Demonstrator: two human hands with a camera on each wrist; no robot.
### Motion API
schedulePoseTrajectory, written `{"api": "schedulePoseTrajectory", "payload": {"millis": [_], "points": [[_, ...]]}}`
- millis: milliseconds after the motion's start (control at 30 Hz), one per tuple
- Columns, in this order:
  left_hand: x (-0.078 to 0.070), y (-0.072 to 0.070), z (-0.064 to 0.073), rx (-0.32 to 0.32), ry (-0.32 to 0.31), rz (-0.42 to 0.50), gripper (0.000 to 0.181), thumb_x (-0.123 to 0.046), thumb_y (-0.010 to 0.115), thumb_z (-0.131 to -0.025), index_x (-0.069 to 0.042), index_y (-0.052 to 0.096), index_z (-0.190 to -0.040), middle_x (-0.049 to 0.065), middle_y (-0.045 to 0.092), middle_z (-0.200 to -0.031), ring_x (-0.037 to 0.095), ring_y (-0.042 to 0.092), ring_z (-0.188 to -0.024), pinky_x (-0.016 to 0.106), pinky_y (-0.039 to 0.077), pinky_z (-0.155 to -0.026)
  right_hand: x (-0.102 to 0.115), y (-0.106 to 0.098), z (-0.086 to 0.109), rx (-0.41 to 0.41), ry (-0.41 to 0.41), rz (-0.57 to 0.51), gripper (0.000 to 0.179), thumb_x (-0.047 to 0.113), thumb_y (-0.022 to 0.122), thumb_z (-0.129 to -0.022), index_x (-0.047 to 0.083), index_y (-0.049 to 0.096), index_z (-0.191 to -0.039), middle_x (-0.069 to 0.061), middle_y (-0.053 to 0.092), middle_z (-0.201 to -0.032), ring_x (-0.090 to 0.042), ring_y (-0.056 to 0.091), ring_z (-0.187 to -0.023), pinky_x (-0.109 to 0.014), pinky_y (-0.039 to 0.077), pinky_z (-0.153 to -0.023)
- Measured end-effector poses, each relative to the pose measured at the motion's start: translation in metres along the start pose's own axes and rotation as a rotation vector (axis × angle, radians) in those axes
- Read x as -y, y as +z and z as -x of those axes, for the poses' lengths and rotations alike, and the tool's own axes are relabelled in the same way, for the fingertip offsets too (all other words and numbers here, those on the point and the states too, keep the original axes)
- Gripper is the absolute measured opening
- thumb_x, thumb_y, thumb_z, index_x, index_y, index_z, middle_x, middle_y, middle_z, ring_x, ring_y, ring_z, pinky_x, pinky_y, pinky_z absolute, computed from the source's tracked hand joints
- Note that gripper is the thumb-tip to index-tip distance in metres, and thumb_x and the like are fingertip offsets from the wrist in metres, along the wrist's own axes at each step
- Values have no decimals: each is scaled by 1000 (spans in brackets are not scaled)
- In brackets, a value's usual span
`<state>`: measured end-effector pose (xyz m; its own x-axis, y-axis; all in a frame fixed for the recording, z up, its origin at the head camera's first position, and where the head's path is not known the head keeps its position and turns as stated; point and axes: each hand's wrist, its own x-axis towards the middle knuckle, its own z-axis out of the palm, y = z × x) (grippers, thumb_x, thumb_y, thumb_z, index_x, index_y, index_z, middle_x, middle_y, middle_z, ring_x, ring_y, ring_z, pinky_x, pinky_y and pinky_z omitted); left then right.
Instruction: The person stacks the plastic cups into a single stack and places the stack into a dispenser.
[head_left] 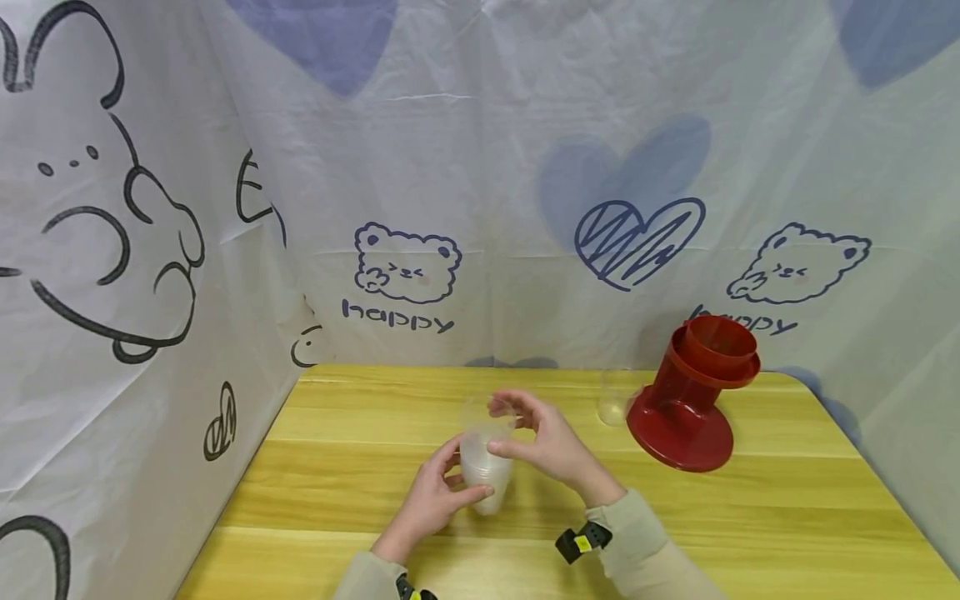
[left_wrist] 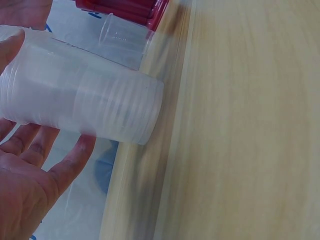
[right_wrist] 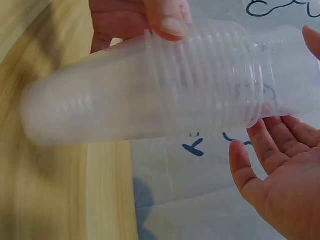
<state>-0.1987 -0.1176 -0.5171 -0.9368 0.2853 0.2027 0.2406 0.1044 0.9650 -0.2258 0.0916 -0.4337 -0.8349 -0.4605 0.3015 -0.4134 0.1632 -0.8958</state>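
here, cups (head_left: 486,468) in left hand (head_left: 431,500)

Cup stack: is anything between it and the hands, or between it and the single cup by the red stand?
Nothing visible blocks the cup stack: the left hand grips it and the right hand is at its top end. Toward the single cup beside the red stand, only the right hand comes between.

Head view forward and down over the table (head_left: 300,492), wrist views near, turned sideways, sharing the cup stack (left_wrist: 85,95)
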Motion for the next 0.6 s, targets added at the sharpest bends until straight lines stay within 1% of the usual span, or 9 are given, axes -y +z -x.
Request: {"api": "schedulePoseTrajectory", "payload": {"millis": [133,167,300,433,600], "points": [[1,-1,0,10,-8,-14,72,-15,82,-81,-11,46,-143,11,56,-130,28,55,-116,41,51,-95,-3,1,1,22,26,4,57,11,77,-86,4,51,-136,-9,60,-129,-26,54,-119,-55,41,-99],[2,-1,0,14,-11,-18,73,-16,82,-82,-11,46,-144,11,55,-130,28,55,-116,42,51,-95,-4,1,1,27,30,7,57,9,76,-86,2,51,-137,-10,60,-129,-27,54,-120,-56,41,-99],[2,-2,0,25,-15,-31,74,-21,82,-82,-13,44,-145,10,55,-131,28,54,-116,41,51,-95,-6,2,1,37,38,21,59,11,77,-86,2,50,-137,-11,59,-130,-28,53,-120,-58,40,-99],[2,-2,0,24,-11,-30,75,-20,82,-81,-12,44,-145,11,55,-131,29,55,-116,42,51,-95,-9,2,3,40,34,38,61,17,79,-85,5,51,-137,-9,60,-130,-26,54,-119,-55,43,-98],[2,-2,0,23,-11,-23,75,-20,83,-81,-12,44,-145,12,54,-131,29,55,-115,41,51,-95,-14,1,4,64,37,61,62,19,80,-83,7,52,-138,-7,59,-131,-25,54,-119,-49,46,-97]]}}
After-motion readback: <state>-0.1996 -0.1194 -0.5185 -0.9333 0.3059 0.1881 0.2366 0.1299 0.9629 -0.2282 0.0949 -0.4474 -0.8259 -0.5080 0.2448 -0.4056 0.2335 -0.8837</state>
